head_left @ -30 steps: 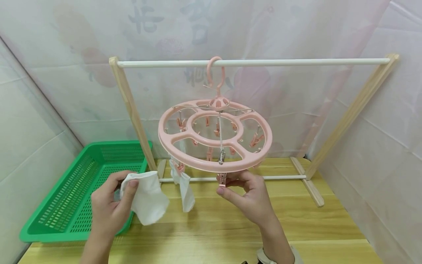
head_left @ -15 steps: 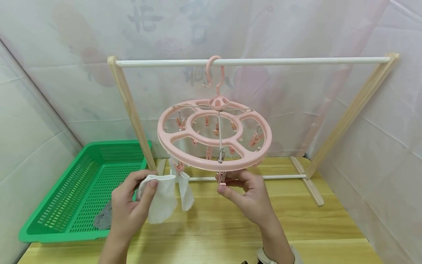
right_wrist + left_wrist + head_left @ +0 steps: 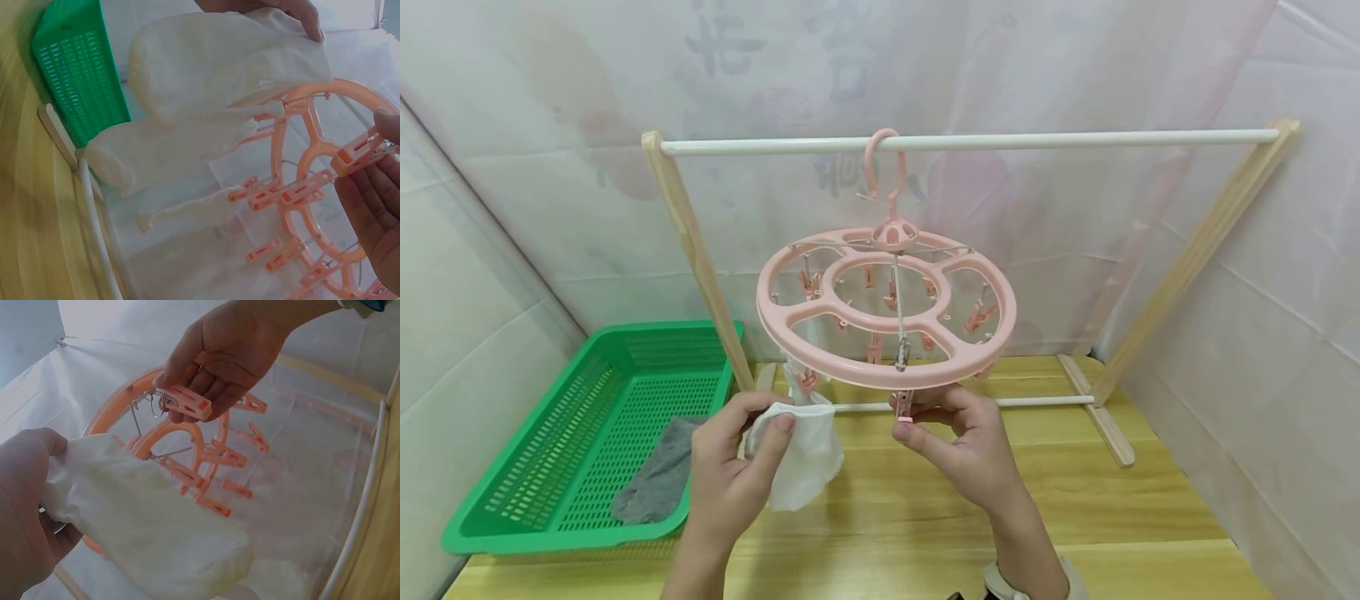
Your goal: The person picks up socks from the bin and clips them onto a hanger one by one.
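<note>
A pink round clip hanger (image 3: 886, 308) hangs by its hook from the white rail (image 3: 1000, 140). My right hand (image 3: 906, 414) pinches a pink clip (image 3: 903, 404) under the hanger's front rim; the left wrist view shows the clip (image 3: 187, 403) between thumb and fingers. Just left of that clip, my left hand (image 3: 767, 417) grips a white sock (image 3: 805, 458) by its top edge. Another white sock (image 3: 162, 153) hangs clipped at the hanger's left side, mostly hidden behind the held sock (image 3: 219, 56).
A green perforated basket (image 3: 550, 392) sits at the left on the wooden table (image 3: 925, 517), with a grey sock (image 3: 658, 479) inside. The wooden drying frame's legs (image 3: 700, 258) and low crossbar (image 3: 1037, 402) stand behind the hands. Plastic-sheet walls enclose the space.
My left hand carried the white sock rightward from over the basket to beside the hanger's front clip, uncovering the grey sock in the basket. The right hand stayed on the clip.
</note>
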